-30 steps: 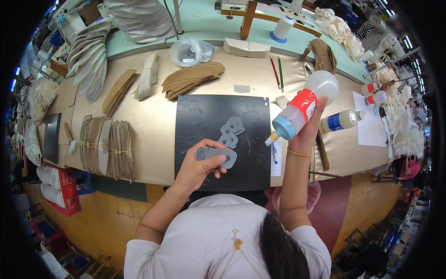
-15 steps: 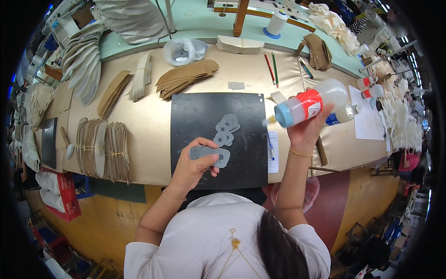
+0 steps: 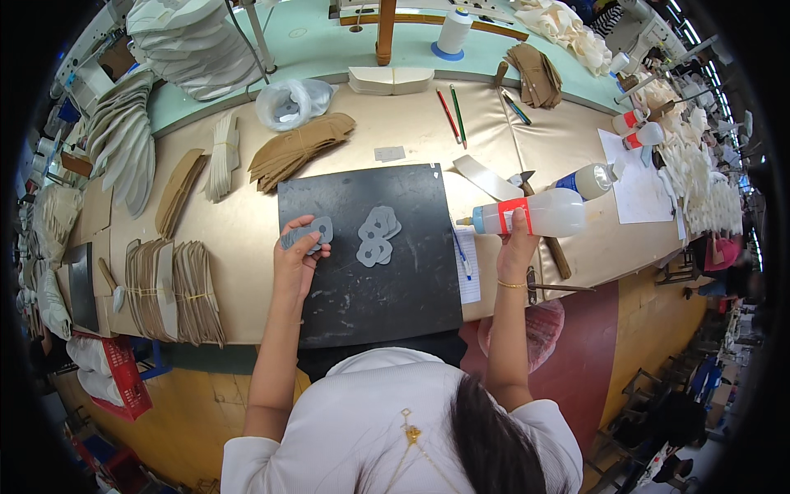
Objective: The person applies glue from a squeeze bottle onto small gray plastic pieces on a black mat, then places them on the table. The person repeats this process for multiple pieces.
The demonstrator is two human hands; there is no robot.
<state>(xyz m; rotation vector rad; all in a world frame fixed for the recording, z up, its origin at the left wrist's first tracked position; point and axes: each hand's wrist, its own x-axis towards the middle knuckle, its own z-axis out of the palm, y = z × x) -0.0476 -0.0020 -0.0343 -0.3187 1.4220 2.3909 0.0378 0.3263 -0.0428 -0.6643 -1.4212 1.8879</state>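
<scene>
My left hand (image 3: pixel 296 257) is closed around a stack of small grey rounded pieces with holes (image 3: pixel 324 226), over the left part of a black mat (image 3: pixel 370 309). More of these grey pieces lie in an overlapping pile (image 3: pixel 377 237) at the middle of the mat. My right hand (image 3: pixel 518 251) grips a translucent squeeze bottle (image 3: pixel 564 212) with a red label and blue cap. The bottle lies nearly level just right of the mat, its nozzle pointing left toward the mat. Some fingers of my right hand are hidden behind the bottle.
Bundled brown pieces (image 3: pixel 303 150) and a plastic bag (image 3: pixel 284 105) lie beyond the mat. Tied stacks (image 3: pixel 193 292) stand at left. Two pencils (image 3: pixel 457 115), a white strip (image 3: pixel 485 177), another bottle (image 3: pixel 591 181) and a wooden-handled tool (image 3: pixel 556 257) lie at right.
My left hand has moved left with its grey pieces, away from the pile. The bottle in my right hand has swung from tilted to nearly level and come lower. The view has shifted slightly.
</scene>
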